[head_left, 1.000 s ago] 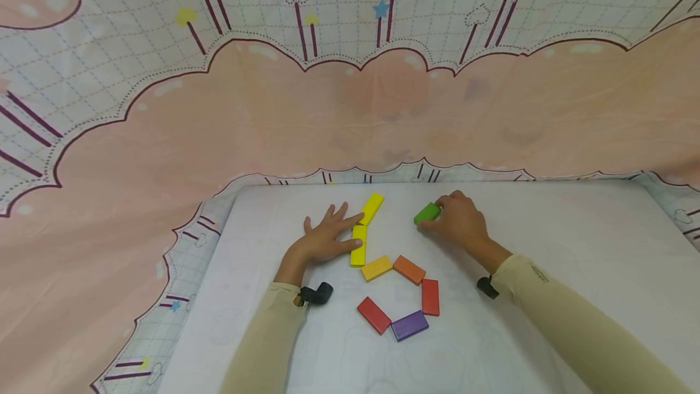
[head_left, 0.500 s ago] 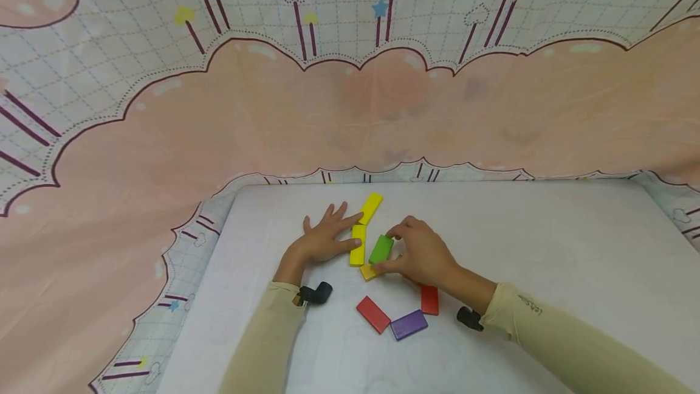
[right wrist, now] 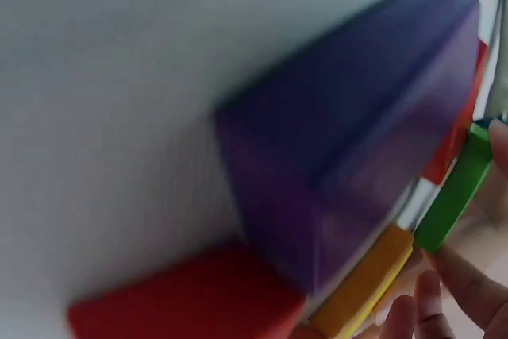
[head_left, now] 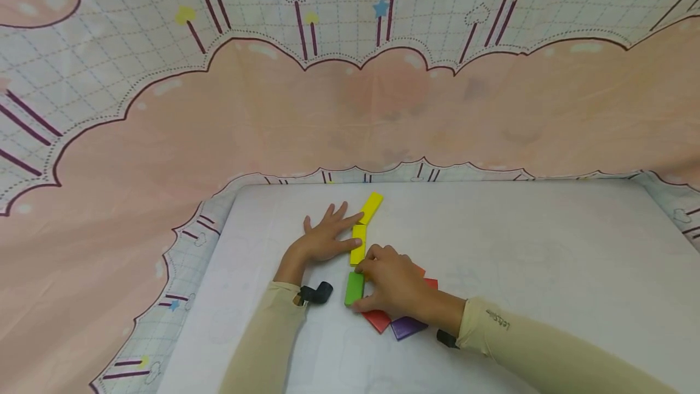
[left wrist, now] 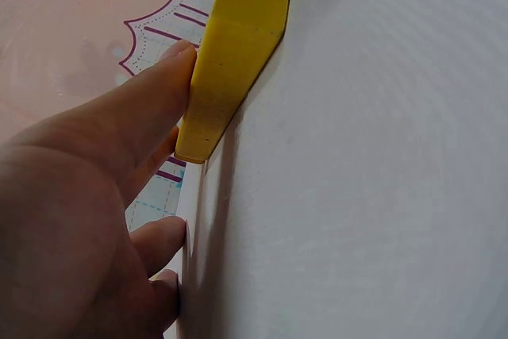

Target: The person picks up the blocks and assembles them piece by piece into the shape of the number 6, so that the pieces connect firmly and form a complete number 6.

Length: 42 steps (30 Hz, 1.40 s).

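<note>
My right hand (head_left: 396, 284) pinches a green block (head_left: 354, 289) by its two ends between thumb and fingers. The green block is low at the left side of a curve of blocks, just below a yellow block (head_left: 358, 252). My left hand (head_left: 322, 242) lies with spread fingers; its thumb touches this yellow block and its index finger reaches a farther, slanted yellow block (head_left: 372, 207). Beneath my right hand, a red block (head_left: 377, 322) and a purple block (head_left: 408, 328) show partly. In the right wrist view an amber block (right wrist: 365, 283) sits by the green one's end.
Parts of an orange block (head_left: 418, 270) and another red block (head_left: 432, 283) show past my right hand. The white tabletop (head_left: 547, 248) bears all the blocks. A pink patterned cloth (head_left: 328, 120) hangs behind it.
My right hand has carried the green block from the back right to the left side of the curve, now covering several blocks. My left hand has stayed in place.
</note>
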Each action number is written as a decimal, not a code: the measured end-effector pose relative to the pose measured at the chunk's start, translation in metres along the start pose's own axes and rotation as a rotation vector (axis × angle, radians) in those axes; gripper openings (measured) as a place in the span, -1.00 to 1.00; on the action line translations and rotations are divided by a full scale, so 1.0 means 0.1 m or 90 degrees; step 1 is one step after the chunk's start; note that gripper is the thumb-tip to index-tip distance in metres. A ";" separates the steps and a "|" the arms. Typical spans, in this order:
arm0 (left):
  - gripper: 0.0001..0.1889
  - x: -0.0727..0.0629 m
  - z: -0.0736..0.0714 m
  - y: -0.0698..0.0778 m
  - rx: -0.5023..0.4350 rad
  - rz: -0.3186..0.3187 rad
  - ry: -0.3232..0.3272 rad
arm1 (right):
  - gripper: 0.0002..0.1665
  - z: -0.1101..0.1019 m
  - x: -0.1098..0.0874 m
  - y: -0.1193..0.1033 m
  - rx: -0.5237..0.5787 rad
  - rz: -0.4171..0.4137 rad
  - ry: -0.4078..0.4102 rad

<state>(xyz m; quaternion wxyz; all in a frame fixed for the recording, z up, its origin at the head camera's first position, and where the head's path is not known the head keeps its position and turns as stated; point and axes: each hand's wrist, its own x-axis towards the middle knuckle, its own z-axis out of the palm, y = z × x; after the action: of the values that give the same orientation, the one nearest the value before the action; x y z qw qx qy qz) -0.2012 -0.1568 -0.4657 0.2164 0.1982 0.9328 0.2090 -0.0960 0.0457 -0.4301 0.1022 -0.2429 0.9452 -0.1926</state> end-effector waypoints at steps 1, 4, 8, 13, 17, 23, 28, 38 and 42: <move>-0.26 0.00 0.00 0.00 0.000 0.001 0.000 | -0.23 0.01 0.00 -0.01 -0.007 -0.003 -0.002; -0.27 0.01 0.00 0.00 0.000 0.002 0.002 | -0.23 0.02 0.01 -0.03 -0.022 -0.012 0.003; -0.27 0.02 0.01 0.00 0.000 -0.001 0.003 | -0.23 0.02 0.02 -0.04 -0.039 -0.005 0.008; -0.27 0.03 0.02 0.01 -0.002 -0.001 0.003 | -0.22 0.03 0.04 -0.02 -0.042 0.009 0.001; -0.27 0.03 0.03 0.01 -0.002 0.000 0.004 | -0.20 0.04 0.05 0.00 -0.042 0.018 -0.008; -0.27 0.02 0.02 0.01 0.001 0.002 0.006 | -0.24 0.05 0.05 0.02 -0.042 0.017 -0.009; -0.27 0.01 0.01 0.02 0.002 0.000 0.006 | -0.32 0.02 0.03 0.03 -0.021 0.017 -0.002; -0.26 0.00 0.01 0.06 0.005 -0.004 0.010 | -0.52 -0.27 -0.22 0.33 0.092 0.076 0.093; -0.26 -0.01 -0.01 0.06 0.003 0.000 0.009 | -0.54 -0.45 -0.40 0.57 0.101 0.091 0.142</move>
<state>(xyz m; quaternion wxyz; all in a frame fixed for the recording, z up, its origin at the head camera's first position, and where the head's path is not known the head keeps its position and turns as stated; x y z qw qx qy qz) -0.1993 -0.1523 -0.4622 0.2094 0.1976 0.9347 0.2082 -0.0985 0.1261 -0.4091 0.0293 -0.1432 0.9473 -0.2849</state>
